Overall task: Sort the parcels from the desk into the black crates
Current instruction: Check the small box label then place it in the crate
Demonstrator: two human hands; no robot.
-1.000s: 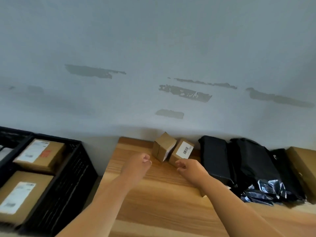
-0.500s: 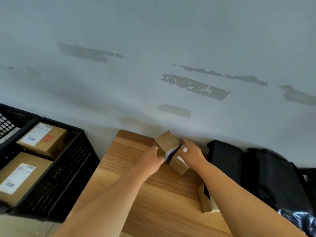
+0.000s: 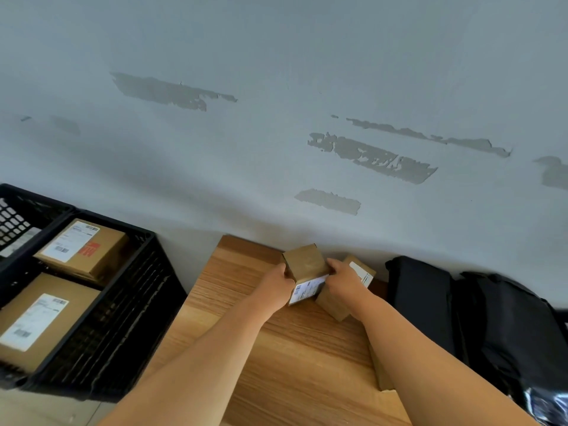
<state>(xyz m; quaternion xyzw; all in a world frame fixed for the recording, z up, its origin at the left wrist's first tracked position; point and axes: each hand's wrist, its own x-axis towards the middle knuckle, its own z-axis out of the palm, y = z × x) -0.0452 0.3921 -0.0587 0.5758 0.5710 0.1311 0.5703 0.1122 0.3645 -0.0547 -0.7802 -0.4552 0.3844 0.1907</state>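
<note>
Beside the black plastic crate (image 3: 135, 305), on the wooden worktop (image 3: 295, 348), both hands, left (image 3: 278, 287) and right (image 3: 344, 282), grip a small brown cardboard parcel (image 3: 305, 269), seemingly mid-pickup; next, a leftward carry.

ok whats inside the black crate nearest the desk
Two brown parcels with white labels: one at the back, one in front. Whatever lies beneath them is covered. The black crate stands left of the desk.

Matt brown cardboard parcel (image 3: 307, 265), grained wooden desk (image 3: 285, 348), perforated black plastic crate (image 3: 101, 342), flaking painted wall (image 3: 276, 87).
</note>
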